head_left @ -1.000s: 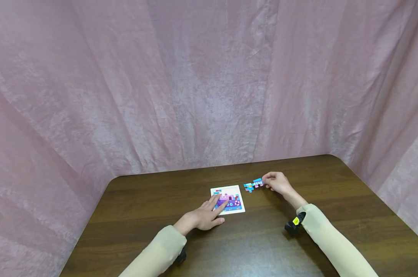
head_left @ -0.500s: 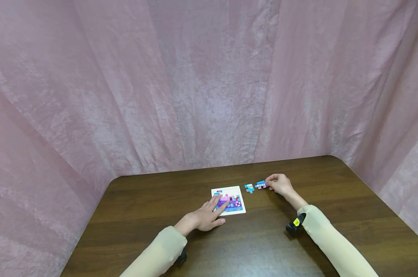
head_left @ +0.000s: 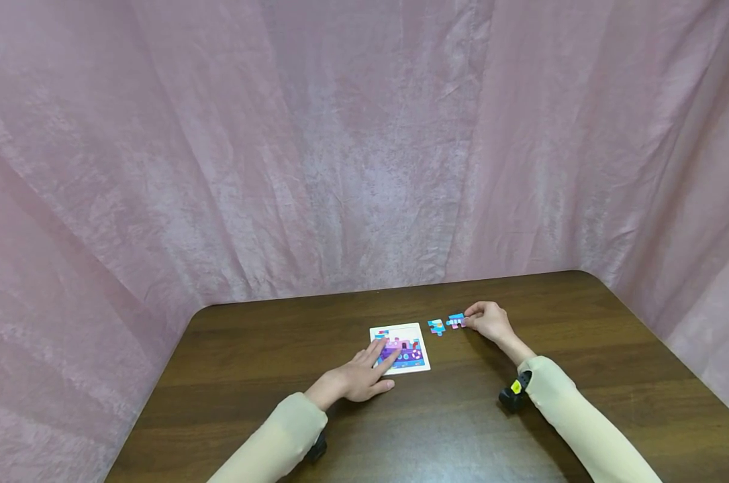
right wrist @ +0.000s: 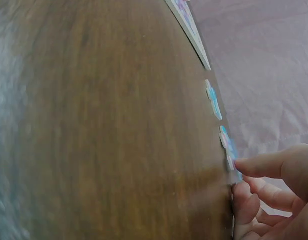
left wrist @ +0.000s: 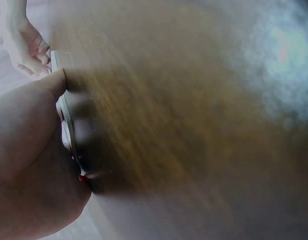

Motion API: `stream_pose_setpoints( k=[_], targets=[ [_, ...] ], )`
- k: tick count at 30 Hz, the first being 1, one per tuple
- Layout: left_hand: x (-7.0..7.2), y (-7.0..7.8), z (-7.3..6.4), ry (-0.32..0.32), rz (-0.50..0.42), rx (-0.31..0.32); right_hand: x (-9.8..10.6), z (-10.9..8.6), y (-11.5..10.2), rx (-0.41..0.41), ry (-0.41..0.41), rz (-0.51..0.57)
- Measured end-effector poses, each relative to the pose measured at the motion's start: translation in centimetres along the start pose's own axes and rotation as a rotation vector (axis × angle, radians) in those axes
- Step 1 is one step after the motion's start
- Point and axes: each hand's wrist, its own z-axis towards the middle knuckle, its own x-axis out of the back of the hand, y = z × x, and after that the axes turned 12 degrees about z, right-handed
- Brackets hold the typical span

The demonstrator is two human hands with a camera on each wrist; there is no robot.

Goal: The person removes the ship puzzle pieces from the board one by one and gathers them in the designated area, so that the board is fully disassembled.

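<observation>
My left hand (head_left: 358,379) rests with its fingers spread on the left side of a white-framed jigsaw board (head_left: 393,327), covering part of its purple and blue picture. White backing shows in the board's upper part. To the right, my right hand (head_left: 488,320) pinches the right end of a blue and pink puzzle piece (head_left: 455,320) between thumb and fingers. In the right wrist view that puzzle piece (right wrist: 225,142) is low over the table. A second puzzle piece (head_left: 436,327), blue with some orange, lies between it and the board.
Everything lies on a dark brown wooden table (head_left: 268,349) with a rounded far right corner. Pink curtains (head_left: 364,147) hang along its back and sides. Each wrist carries a small black camera, such as the right wrist camera (head_left: 512,398).
My right hand has drawn its puzzle piece slightly to the right, so a gap now parts it from the second piece. My left hand has stayed on the board.
</observation>
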Motion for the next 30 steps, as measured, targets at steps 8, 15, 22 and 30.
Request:
stream_pose_setpoints(
  k=[8,15,22,30],
  targets=[
    [-0.1,0.1,0.2,-0.006,0.0,0.003,0.3,0.0,0.1,0.053,0.007,-0.065],
    [-0.3,0.1,0.2,0.0,-0.02,-0.007,0.2,0.0,0.2,0.068,0.005,-0.059],
    [-0.6,-0.1,0.3,-0.002,-0.011,0.005,-0.1,-0.3,0.1,0.071,0.024,-0.073],
    [-0.3,-0.1,0.1,0.003,-0.01,0.013,-0.5,-0.5,-0.9,0.106,0.035,-0.053]
  ],
)
